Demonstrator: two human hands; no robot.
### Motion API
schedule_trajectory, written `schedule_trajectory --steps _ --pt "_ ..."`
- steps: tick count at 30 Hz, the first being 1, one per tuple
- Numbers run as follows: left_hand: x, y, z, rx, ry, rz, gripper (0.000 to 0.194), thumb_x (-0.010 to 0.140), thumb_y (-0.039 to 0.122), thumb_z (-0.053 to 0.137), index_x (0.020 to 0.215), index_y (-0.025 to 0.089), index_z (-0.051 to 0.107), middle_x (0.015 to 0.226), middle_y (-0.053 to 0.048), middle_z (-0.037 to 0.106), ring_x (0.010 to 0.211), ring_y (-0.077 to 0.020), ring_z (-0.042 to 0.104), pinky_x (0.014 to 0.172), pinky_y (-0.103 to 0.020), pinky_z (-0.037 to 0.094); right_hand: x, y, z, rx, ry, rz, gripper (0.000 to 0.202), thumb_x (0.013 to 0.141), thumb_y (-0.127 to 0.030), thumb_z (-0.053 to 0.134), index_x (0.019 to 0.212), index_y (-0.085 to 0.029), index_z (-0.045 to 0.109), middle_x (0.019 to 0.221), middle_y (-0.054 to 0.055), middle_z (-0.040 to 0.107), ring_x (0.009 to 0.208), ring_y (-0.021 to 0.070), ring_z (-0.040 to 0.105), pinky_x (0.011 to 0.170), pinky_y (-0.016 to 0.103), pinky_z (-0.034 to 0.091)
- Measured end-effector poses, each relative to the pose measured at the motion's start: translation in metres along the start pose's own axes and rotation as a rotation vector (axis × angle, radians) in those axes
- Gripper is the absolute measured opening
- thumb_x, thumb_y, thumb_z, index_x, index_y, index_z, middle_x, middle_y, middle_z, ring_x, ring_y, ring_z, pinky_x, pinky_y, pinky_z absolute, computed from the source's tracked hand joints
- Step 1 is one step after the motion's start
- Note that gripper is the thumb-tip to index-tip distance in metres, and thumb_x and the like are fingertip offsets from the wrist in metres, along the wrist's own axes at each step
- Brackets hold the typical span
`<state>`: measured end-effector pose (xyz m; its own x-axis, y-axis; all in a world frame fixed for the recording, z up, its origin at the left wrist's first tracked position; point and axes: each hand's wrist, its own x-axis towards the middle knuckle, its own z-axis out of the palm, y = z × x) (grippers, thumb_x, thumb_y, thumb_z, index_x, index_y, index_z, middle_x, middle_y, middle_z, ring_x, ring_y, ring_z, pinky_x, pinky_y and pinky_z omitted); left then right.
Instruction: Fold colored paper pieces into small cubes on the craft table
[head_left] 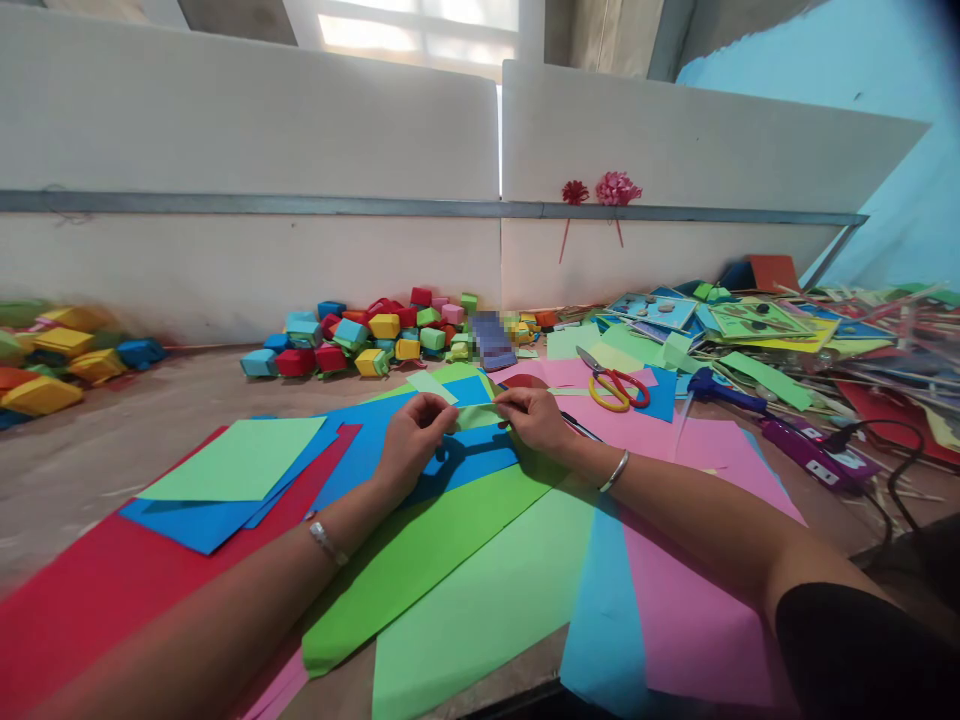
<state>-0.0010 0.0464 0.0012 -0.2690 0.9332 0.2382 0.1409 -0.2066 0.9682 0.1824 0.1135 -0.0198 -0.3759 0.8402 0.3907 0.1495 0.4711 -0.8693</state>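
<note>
A small light green paper strip stretches between my two hands, over blue paper. My left hand pinches its left end between thumb and fingers. At the other end, my right hand grips the strip with its fingertips. Another pale green strip lies just beyond my left hand. Scissors with yellow and red handles rest on the pink paper past my right hand. A dark pen-like stick lies partly hidden behind my right wrist.
Small folded paper boxes in several colours pile up at the back. Light green squares sit on blue and red sheets at left. To the right are a blue glue gun, a purple power strip with a cable, and heaped cards and sticks.
</note>
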Motion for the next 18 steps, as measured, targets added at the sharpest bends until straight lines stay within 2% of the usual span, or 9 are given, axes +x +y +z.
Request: schedule_trajectory --steps 4,8,11,14,18 --pt "-0.002 0.0 0.001 0.026 -0.071 -0.039 0.04 0.052 0.046 0.086 0.078 0.019 0.073 0.055 -0.001 0.069 0.048 -0.0163 0.062 0.043 -0.023 0.044 -0.004 -0.007 -0.002 -0.063 -0.021 -0.063 0.013 0.082 -0.017 0.063 0.082 -0.017 0.075 0.075 0.002 0.072 0.067 0.0145 0.065 0.066 0.027 0.052" --pt "-0.003 -0.003 0.002 0.024 -0.088 -0.073 0.033 0.051 0.045 0.087 0.068 0.019 0.076 0.052 -0.002 0.07 0.046 -0.0175 0.064 0.041 -0.024 0.045 -0.007 -0.012 -0.003 -0.131 -0.05 -0.141 0.017 0.085 -0.022 0.061 0.09 -0.018 0.076 0.077 0.002 0.073 0.071 0.0154 0.065 0.068 0.026 0.05" --pt "-0.002 -0.002 0.002 0.004 -0.095 -0.096 0.034 0.051 0.045 0.087 0.07 0.019 0.077 0.053 -0.002 0.07 0.045 -0.0165 0.063 0.04 -0.024 0.046 -0.006 -0.014 -0.003 -0.104 -0.069 -0.088 0.013 0.084 -0.023 0.063 0.087 -0.018 0.075 0.07 0.001 0.07 0.067 0.0142 0.062 0.063 0.024 0.046" --pt "-0.002 0.0 0.001 -0.013 -0.113 -0.122 0.038 0.054 0.045 0.086 0.077 0.017 0.077 0.046 0.0 0.065 0.036 -0.0124 0.054 0.034 -0.022 0.04 -0.003 -0.013 -0.004 -0.054 -0.094 -0.002 0.011 0.081 -0.021 0.063 0.074 -0.016 0.07 0.061 -0.001 0.065 0.06 0.0121 0.058 0.06 0.023 0.044" --pt "-0.003 0.002 0.0 -0.028 -0.141 -0.135 0.045 0.062 0.048 0.081 0.092 0.015 0.075 0.041 0.004 0.06 0.03 -0.0081 0.044 0.031 -0.019 0.032 0.0 -0.011 -0.003 -0.002 -0.104 0.055 0.013 0.083 -0.025 0.059 0.083 -0.015 0.068 0.054 -0.004 0.059 0.05 0.0103 0.053 0.052 0.021 0.041"
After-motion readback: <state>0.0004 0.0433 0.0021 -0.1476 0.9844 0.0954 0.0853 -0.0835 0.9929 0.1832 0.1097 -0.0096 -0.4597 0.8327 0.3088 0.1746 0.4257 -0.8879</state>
